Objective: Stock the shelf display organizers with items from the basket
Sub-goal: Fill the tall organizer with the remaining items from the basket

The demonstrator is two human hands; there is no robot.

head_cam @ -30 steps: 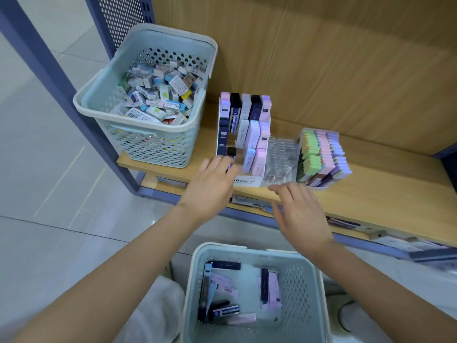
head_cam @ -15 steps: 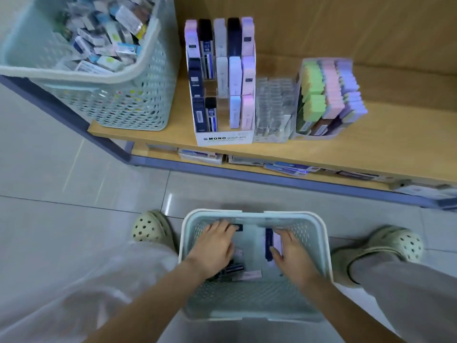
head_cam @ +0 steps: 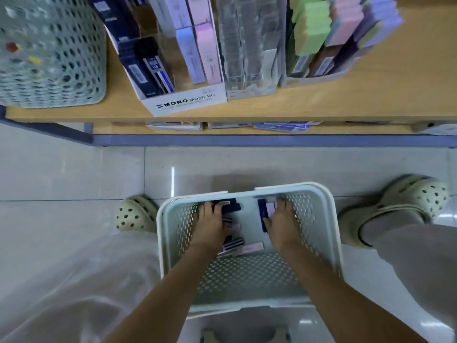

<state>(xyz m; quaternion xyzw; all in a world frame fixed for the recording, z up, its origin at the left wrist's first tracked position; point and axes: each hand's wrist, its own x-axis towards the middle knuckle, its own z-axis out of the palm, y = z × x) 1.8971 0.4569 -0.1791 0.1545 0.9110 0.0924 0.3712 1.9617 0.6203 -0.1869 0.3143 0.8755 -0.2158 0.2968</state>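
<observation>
On the wooden shelf [head_cam: 371, 100] the cardboard organizer [head_cam: 188, 102] is partly filled and the clear organizer [head_cam: 249, 45] looks empty. Slim boxes [head_cam: 249, 247] are left in the floor basket [head_cam: 296, 188] — left hand [head_cam: 210, 224] and right hand [head_cam: 284, 224] are on them, grip unclear.

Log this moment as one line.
phase: picking | left hand: in floor basket, on dark packs | right hand: at navy pack | grip: unclear
</observation>
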